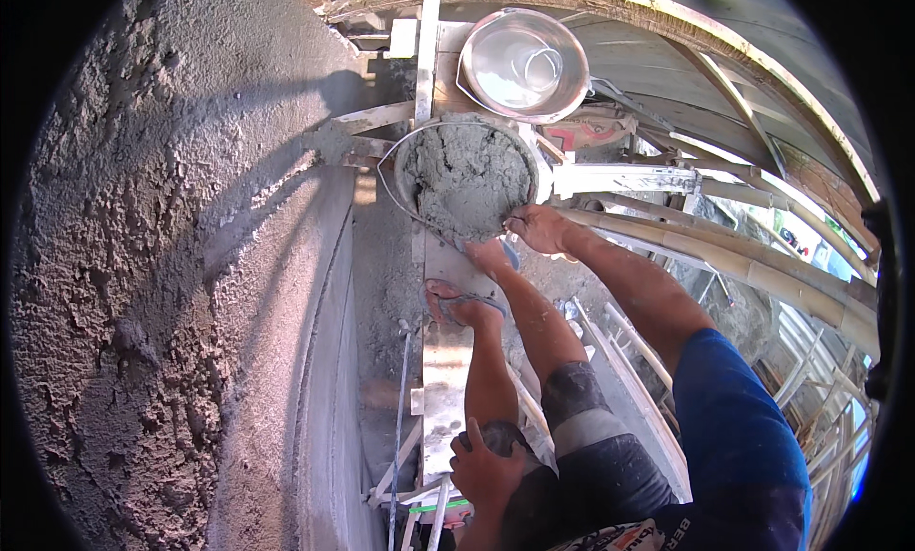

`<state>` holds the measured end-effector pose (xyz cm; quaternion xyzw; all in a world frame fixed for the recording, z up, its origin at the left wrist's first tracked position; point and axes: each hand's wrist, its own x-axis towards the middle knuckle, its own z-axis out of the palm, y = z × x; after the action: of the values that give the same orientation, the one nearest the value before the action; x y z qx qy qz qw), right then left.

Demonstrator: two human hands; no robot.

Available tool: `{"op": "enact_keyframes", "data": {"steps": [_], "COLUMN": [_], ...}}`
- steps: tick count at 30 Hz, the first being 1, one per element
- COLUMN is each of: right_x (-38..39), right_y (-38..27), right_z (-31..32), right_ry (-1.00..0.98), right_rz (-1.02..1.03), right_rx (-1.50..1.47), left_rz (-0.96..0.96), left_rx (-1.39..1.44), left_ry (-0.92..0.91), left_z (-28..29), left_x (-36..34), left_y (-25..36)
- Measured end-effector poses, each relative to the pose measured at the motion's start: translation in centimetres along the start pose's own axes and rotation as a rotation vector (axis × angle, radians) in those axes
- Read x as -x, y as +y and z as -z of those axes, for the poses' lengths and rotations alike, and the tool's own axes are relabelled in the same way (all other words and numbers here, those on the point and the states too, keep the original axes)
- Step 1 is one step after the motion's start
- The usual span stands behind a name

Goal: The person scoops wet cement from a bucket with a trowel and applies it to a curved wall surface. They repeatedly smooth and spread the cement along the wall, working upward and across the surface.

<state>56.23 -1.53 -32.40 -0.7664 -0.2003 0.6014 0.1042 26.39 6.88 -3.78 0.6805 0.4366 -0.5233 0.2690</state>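
A bucket of wet grey mortar (467,170), its wire handle leaning out to the left, sits on a narrow plank (445,356). My right hand (541,229) is at the bucket's lower right rim, fingers closed on something too hidden to name. My left hand (484,465) rests by my bent knee, fingers apart and holding nothing. My sandalled feet (457,301) are on the plank just below the bucket.
A second bucket (522,65) with a pale container inside stands beyond the mortar. A rough plastered wall (162,265) fills the left. Timber and bamboo scaffolding (734,246), with open gaps, surrounds the plank on the right. A drop lies beside the plank.
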Motion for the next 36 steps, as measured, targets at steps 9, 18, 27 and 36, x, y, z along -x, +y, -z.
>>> {"op": "enact_keyframes", "data": {"steps": [9,18,27,36], "right_x": [0.6,2.8,2.5,1.4], "right_y": [1.3,1.6,-1.6,-0.3], "right_z": [-0.5,-0.9,1.3,1.5], "right_ry": [-0.016,0.064,0.061,0.019], "right_rz": [0.098,0.028,0.076,0.139], "right_rx": [-0.129,-0.145,0.223,-0.026], "left_rz": [-0.031,-0.011,-0.012,-0.003], "left_rx": [-0.045,-0.029,-0.101,-0.102], "left_ry": [0.058,0.037,0.028,0.03], "left_z": [0.2,1.3,1.6,2.2], "left_x": [-0.4,-1.1,-1.2,-1.5], "left_y": [-0.2,-0.4,0.1,0.4]}}
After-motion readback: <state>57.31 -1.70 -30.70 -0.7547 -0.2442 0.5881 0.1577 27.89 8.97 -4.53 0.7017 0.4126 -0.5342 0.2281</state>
